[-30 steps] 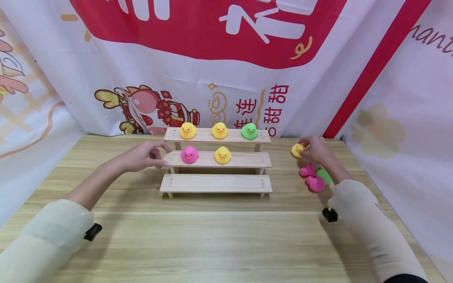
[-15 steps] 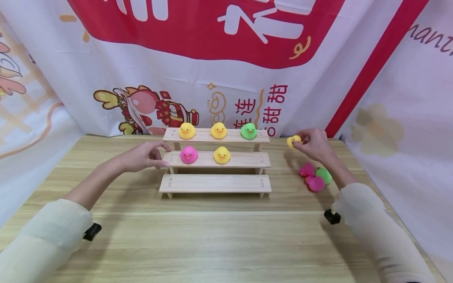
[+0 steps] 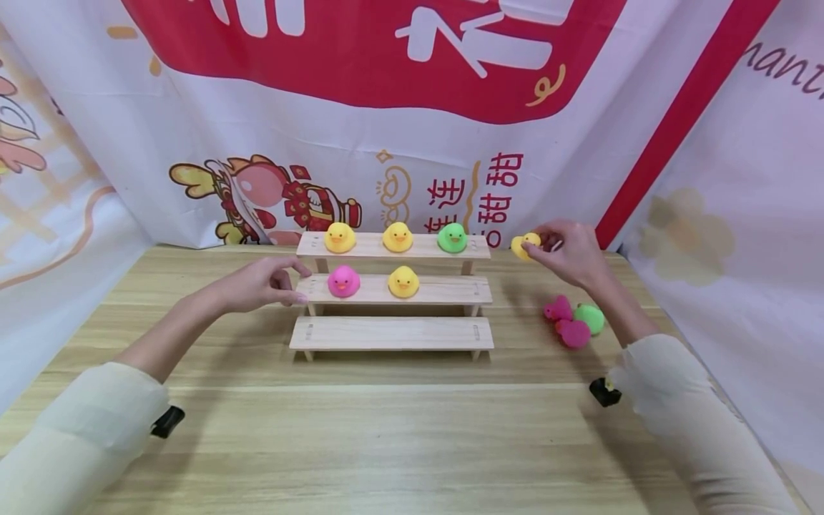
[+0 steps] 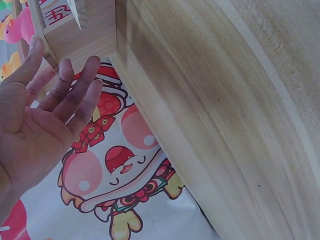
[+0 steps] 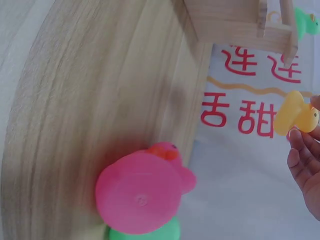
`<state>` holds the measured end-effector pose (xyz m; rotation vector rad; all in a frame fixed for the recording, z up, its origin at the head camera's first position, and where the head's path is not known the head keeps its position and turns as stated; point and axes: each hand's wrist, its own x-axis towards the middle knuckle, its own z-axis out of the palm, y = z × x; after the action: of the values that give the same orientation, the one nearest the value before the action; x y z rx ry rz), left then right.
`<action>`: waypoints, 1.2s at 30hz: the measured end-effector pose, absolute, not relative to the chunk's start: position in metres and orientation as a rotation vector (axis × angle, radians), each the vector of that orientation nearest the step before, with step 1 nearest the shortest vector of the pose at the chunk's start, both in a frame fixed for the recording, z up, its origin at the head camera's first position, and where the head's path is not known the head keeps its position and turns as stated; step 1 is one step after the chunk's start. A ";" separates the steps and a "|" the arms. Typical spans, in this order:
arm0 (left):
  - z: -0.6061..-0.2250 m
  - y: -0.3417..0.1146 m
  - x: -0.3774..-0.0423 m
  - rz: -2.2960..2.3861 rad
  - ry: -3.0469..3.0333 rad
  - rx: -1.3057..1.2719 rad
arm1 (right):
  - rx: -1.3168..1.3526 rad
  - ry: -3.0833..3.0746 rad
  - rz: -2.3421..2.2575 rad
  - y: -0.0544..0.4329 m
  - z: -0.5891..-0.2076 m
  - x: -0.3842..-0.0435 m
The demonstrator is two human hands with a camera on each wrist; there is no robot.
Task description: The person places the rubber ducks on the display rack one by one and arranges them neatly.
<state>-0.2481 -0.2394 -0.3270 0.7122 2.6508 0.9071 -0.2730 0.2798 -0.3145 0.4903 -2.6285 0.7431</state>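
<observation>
A three-tier wooden display stand [image 3: 391, 333] stands at the back of the table. Two yellow rubber ducks, one of them the left duck [image 3: 339, 238], and a green duck [image 3: 453, 238] sit on its top tier. The middle tier carries a pink duck [image 3: 344, 282] and a yellow duck [image 3: 403, 282]. My left hand [image 3: 264, 285] is at the stand's left end, thumb tip right at the middle tier's edge, fingers loosely bent in the left wrist view. Right of the top tier, my right hand [image 3: 571, 252] pinches a raised yellow rubber duck [image 5: 295, 114] between thumb and fingers.
Two pink ducks, the nearer pink duck [image 3: 573, 333] lying tipped over, and a green duck [image 3: 589, 319] lie bunched on the table [image 3: 386, 443] at the right. A printed cloth [image 3: 360, 172] hangs behind the stand and along both sides.
My right hand has lifted the yellow duck from the table by the other loose ducks and carried it up and left toward the stand's top tier. My left hand stays put.
</observation>
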 end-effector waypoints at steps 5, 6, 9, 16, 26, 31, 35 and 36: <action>-0.327 -0.240 -0.249 0.898 2.634 0.718 | 0.521 -2.657 0.779 0.271 -0.307 -0.267; -0.327 -0.240 -0.249 0.896 2.629 0.716 | 0.531 -2.660 0.785 0.269 -0.305 -0.266; -0.327 -0.240 -0.249 0.888 2.617 0.707 | 0.562 -2.660 0.796 0.263 -0.302 -0.262; -0.328 -0.239 -0.248 0.901 2.634 0.703 | 0.609 -2.657 0.814 0.253 -0.298 -0.258; -0.327 -0.239 -0.249 0.899 2.625 0.707 | 0.678 -2.640 0.872 0.245 -0.297 -0.253; -0.327 -0.240 -0.248 0.893 2.613 0.709 | 0.711 -2.635 0.881 0.241 -0.297 -0.251; -0.327 -0.239 -0.248 0.902 2.638 0.705 | 0.738 -2.625 0.882 0.238 -0.298 -0.250; -0.327 -0.239 -0.248 0.903 2.648 0.705 | 0.743 -2.622 0.879 0.238 -0.298 -0.250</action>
<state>-0.2476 -0.2393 -0.3274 0.7051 2.6479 0.9026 -0.2505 0.2375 -0.2984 0.7432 -2.6220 0.8788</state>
